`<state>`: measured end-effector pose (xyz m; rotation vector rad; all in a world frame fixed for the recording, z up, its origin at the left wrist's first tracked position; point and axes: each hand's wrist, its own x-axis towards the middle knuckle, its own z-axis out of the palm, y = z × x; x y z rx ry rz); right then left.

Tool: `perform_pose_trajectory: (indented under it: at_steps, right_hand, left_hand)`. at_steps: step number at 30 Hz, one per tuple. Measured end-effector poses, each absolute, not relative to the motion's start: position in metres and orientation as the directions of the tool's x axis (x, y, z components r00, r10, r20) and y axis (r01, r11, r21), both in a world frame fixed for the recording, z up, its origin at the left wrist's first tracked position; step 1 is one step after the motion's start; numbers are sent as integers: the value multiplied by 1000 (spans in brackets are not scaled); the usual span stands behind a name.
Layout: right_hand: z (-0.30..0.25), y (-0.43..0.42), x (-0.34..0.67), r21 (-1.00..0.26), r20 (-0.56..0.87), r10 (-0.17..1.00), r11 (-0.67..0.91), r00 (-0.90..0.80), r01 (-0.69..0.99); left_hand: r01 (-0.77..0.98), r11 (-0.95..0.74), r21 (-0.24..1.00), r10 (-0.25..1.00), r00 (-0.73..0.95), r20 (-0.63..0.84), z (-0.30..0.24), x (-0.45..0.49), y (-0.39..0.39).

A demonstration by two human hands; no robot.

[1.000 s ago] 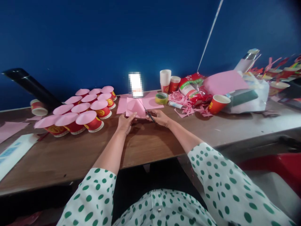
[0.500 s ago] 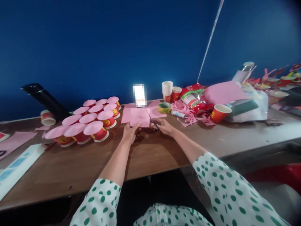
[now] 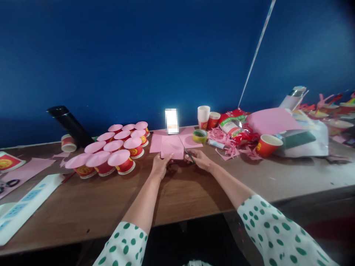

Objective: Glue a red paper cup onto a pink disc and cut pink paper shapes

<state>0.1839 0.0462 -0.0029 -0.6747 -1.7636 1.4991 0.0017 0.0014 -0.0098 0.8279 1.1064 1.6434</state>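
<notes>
Shifted a little right and lower in view since a second ago, with neither grip loosened. Pinching the near edge of the pink paper sheet [image 3: 172, 147] with the left hand [image 3: 161, 166], fingers closed on it. Holding scissors [image 3: 189, 155] in the right hand [image 3: 200, 159], curled round the handles, blades at the sheet's right edge; possibly parted, too blurred to be sure. Sheet low over the wooden table [image 3: 177, 192], towards its far side. Flanked on the left by upturned red cups [image 3: 122, 162] capped with pink discs, on the right by a tape roll [image 3: 199, 136] and pink scraps [image 3: 230, 146].
</notes>
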Motion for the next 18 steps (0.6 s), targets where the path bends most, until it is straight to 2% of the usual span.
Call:
perform_pose_trajectory:
  at_steps: [5, 18]
  right_hand:
    - [0, 43, 184, -982, 175, 777, 178, -605, -56]
    - [1, 38, 182, -976, 192, 801, 218, -568, -22]
  left_hand:
    - [-351, -119, 929, 947, -320, 0, -9, 1, 1]
    - [-340, -172, 925, 939, -340, 49, -6, 3, -6]
